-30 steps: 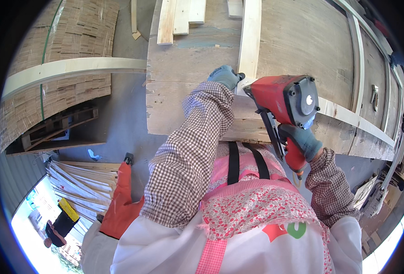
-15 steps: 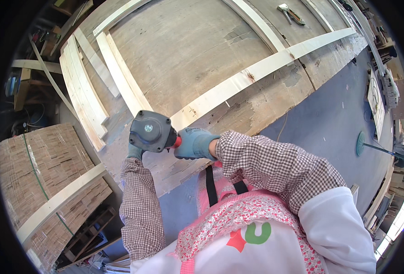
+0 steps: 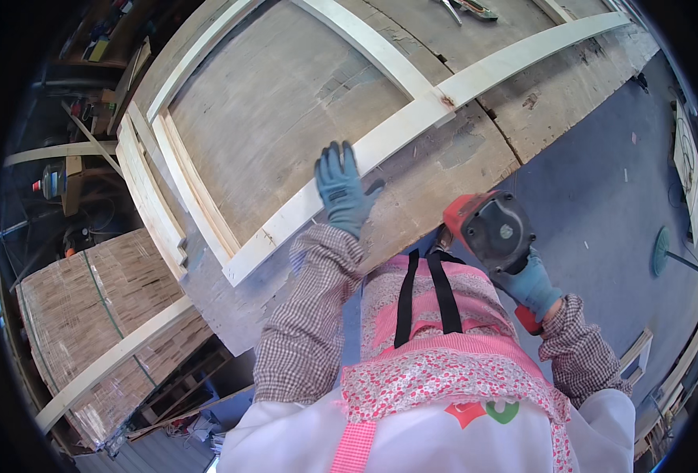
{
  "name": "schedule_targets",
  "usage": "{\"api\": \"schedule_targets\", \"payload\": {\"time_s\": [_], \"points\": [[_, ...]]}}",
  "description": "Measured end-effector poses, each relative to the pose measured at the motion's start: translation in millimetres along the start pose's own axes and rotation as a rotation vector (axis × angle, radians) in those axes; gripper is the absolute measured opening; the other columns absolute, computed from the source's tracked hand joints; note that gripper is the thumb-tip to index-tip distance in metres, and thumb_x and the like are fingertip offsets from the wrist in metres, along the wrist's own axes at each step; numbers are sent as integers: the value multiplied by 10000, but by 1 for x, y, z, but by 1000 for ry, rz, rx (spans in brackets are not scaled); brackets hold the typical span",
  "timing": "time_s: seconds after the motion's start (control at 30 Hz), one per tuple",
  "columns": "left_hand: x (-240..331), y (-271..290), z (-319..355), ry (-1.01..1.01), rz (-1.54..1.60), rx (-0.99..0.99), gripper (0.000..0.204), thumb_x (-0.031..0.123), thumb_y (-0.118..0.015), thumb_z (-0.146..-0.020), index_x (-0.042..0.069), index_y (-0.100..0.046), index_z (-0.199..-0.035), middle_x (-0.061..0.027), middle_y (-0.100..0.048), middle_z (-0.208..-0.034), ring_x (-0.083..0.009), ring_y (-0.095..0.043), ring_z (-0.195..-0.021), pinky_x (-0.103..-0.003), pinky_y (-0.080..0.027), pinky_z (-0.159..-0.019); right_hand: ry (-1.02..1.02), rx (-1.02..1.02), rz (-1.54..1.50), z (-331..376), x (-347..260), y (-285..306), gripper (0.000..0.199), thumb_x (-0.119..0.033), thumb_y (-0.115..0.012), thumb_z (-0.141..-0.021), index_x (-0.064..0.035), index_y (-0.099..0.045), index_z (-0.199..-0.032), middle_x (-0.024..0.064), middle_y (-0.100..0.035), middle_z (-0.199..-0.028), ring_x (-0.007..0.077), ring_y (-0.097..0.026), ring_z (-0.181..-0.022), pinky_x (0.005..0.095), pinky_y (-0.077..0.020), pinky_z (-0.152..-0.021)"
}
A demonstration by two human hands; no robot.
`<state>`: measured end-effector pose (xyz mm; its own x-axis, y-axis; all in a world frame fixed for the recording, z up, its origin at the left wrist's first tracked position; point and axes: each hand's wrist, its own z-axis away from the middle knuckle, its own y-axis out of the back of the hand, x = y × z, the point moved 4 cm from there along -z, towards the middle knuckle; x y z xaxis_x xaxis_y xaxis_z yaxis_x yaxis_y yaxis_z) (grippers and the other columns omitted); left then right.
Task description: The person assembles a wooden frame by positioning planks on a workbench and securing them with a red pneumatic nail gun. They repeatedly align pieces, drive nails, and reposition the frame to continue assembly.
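My left hand point(image 3: 341, 193), in a blue-grey work glove, lies spread with its fingers across the front board point(image 3: 388, 142) of a pale timber frame. Nothing is in its grasp. The frame rests on a worn wooden worktable point(image 3: 451, 173), and its left board point(image 3: 195, 189) meets the front one at the near corner. Off the table's near edge, to the right of my apron, my gloved right hand point(image 3: 532, 285) grips a red and black nail gun point(image 3: 505, 235). The gun's rounded black cap faces up, and its nose is hidden from view.
Loose pale boards point(image 3: 148, 197) lie along the table's left end. A wrapped stack of wood pieces point(image 3: 89, 292) stands at the left behind a long timber bar point(image 3: 120, 351). Metal hand tools point(image 3: 475, 9) lie at the far edge. A green disc on a pole point(image 3: 661, 251) stands right.
My right hand has carried the nail gun from the frame's near left corner to the right, past the table edge. My left hand has moved rightward onto the front board. The view has shifted.
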<state>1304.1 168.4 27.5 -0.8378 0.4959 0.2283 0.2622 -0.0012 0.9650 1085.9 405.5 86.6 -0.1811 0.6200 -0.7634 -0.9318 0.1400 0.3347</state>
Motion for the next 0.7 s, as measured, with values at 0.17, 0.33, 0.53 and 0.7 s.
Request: {"api": "schedule_targets", "payload": {"time_s": [0.17,0.33,0.53,0.7], "points": [[99,-62,-100,-6,18,-227,1101,467,-761,-544,29,-168,-1361,-222,-265,-1332,-357,-246,-1242,-465,-135,-1046,-129,124,-270,-6,28,69,426,-50,-675,-676,-6,-513,-1067,67,-595,-956,142,-571,-805,267,-474,-709],[99,-93,-131,172,-7,-347,1098,525,-744,-523,126,-197,-1387,-131,-498,-1010,-260,-511,-904,-419,-354,-829,-222,93,-352,-27,48,93,275,-8,-600,-719,-9,-554,-990,52,-583,-845,117,-548,-685,258,-464,-588],[92,-111,-126,64,19,-160,931,564,-657,-583,163,-320,-1352,-119,-519,-990,-260,-509,-890,-409,-353,-779,-220,23,-264,-61,24,107,109,-24,-564,-723,-5,-574,-830,20,-543,-625,114,-497,-503,249,-392,-452],[93,-108,-129,92,60,-169,933,540,-665,-576,168,-312,-1355,-129,-515,-1029,-270,-497,-916,-416,-343,-811,-293,-30,-226,-94,0,114,144,-1,-563,-717,-7,-567,-861,24,-559,-694,107,-513,-555,250,-415,-482]]}}
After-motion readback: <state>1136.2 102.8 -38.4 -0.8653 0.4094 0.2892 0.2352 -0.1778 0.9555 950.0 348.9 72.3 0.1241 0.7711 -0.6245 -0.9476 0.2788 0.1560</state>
